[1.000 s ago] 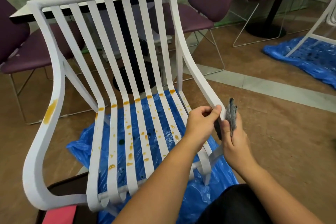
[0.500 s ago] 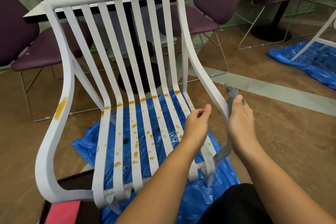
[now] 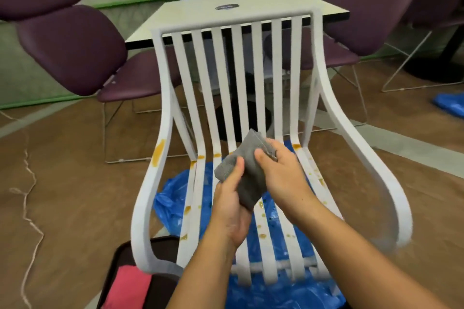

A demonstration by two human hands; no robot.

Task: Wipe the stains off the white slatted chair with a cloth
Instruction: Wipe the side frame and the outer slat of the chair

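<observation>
Both my left hand (image 3: 232,204) and right hand (image 3: 278,170) closed around grey cloth (image 3: 247,170) | probably refolding for clean side | chair (image 3: 324,98) stains (image 3: 158,153) remain

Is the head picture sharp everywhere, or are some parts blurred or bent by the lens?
Head view: the hands, left and right, and the cloth are fairly sharp; the chair's right arm smears at its lower bend, probably from motion; the wide lens bows the purple chairs near the edges; light is soft and even, with no strong glare.
</observation>
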